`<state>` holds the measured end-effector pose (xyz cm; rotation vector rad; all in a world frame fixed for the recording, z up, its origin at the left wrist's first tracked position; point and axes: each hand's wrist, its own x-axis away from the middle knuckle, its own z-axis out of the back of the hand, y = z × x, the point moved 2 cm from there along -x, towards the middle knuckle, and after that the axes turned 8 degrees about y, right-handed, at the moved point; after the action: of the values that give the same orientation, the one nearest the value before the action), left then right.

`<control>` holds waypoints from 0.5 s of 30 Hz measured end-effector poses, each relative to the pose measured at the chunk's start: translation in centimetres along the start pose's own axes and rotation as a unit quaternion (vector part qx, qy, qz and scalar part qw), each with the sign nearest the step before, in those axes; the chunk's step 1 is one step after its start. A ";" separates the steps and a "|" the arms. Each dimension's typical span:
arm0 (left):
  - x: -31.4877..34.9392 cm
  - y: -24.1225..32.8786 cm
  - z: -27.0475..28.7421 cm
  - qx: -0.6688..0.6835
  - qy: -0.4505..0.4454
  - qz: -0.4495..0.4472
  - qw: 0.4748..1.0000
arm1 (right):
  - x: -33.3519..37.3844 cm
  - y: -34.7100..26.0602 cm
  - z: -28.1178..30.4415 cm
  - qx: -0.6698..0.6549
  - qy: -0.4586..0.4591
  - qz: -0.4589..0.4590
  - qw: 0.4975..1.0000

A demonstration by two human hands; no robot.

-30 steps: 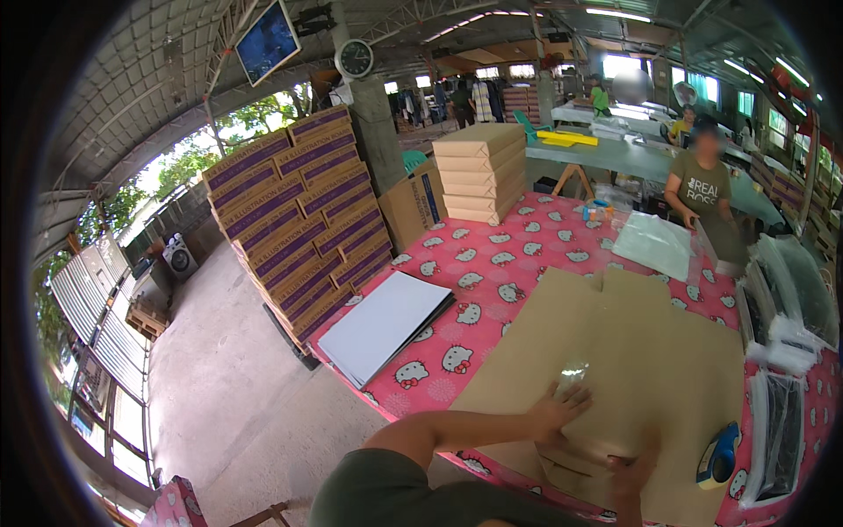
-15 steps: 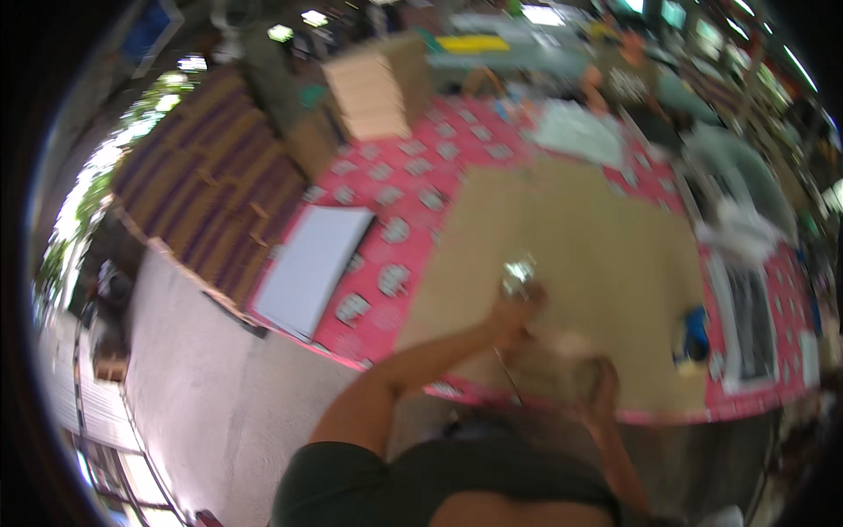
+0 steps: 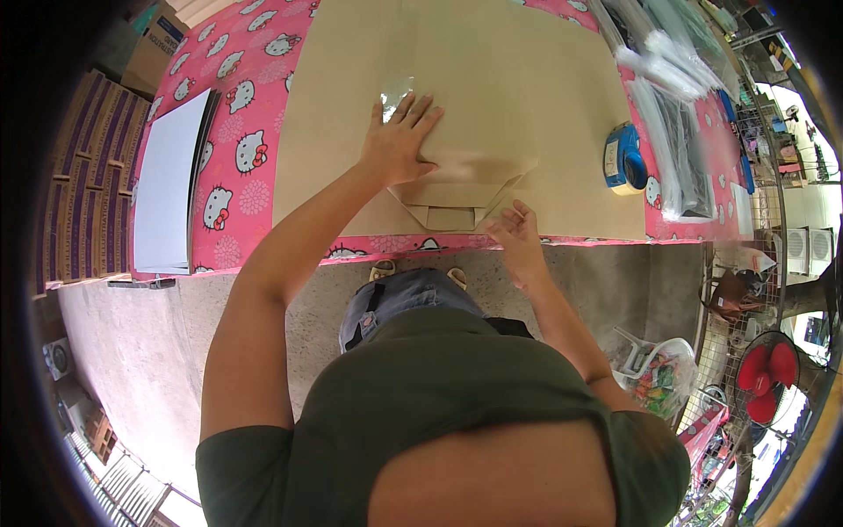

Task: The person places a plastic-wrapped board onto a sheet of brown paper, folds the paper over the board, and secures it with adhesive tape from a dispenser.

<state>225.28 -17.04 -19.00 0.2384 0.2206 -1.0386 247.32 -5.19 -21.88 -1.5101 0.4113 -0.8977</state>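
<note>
A large brown paper sheet point(image 3: 342, 53) covers the middle of the table, its near end folded into a flat, box-like end flap point(image 3: 450, 216) with slanted corners. My left hand point(image 3: 399, 145) lies flat on the paper with fingers spread, beside a shiny strip of clear tape point(image 3: 396, 95). At the right corner of the folded end is my right hand point(image 3: 518, 235), its fingers loosely bent and a little apart; whether they touch the flap is unclear. A blue tape dispenser point(image 3: 625, 156) rests on the sheet's right side.
A stack of white sheets point(image 3: 169, 180) lies left on the pink patterned tablecloth point(image 3: 255, 167). Bundled cardboard point(image 3: 92, 176) stands beyond it. Clear plastic packets point(image 3: 672, 149) lie at the right edge. A chair holding a bag point(image 3: 659, 373) and a red fan point(image 3: 767, 378) stand right.
My view has swung down and closer to the table's near edge. The left hand, earlier at the shiny tape, now lies flat below it; the right hand is now at the folded corner.
</note>
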 end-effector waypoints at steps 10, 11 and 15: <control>-0.4 -0.4 0.6 0.003 -0.017 0.014 1.000 | -2.4 -2.5 -2.3 0.208 -0.030 0.305 0.929; -0.4 -0.4 0.5 -0.005 -0.024 0.011 1.000 | -3.1 -2.1 -2.1 0.282 -0.021 0.357 0.890; -0.3 -0.4 0.4 -0.017 -0.033 -0.001 0.999 | -4.8 -1.4 -1.9 0.388 -0.037 0.490 0.779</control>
<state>224.79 -17.11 -18.61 0.1722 0.1789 -1.0412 242.54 -2.78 -22.04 -0.4045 0.5863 -0.0925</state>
